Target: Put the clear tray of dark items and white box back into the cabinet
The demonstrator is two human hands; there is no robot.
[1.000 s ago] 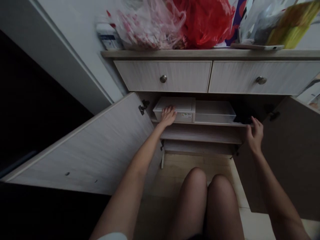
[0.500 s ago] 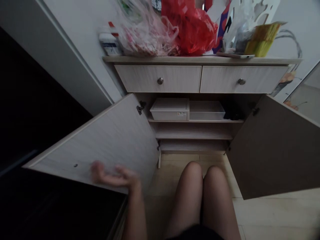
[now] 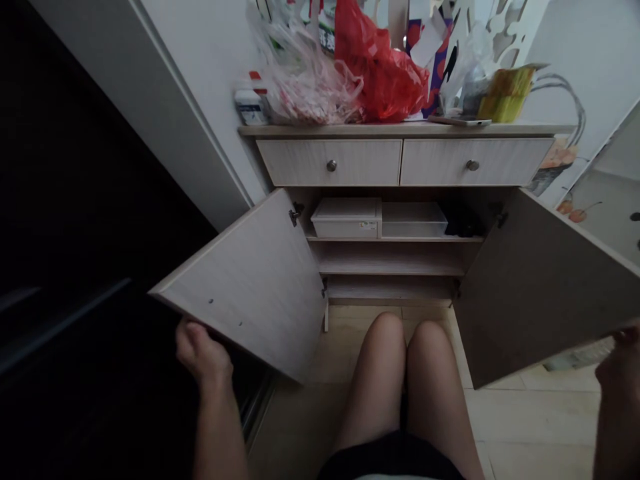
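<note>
Currently, your left hand curls around the lower edge of the pale woodgrain cabinet door at 8 o'clock; your right hand, at 4 o'clock, reaches the opposite shadowed cabinet door, its grip unclear.

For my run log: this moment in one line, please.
left hand: at left cabinet door | right hand: at right cabinet door

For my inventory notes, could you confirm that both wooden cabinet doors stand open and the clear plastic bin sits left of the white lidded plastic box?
Not quite: the head view shows the clear plastic bin sits right of the white lidded plastic box, not left. The left wooden cabinet door and right wooden cabinet door do stand open.
</note>
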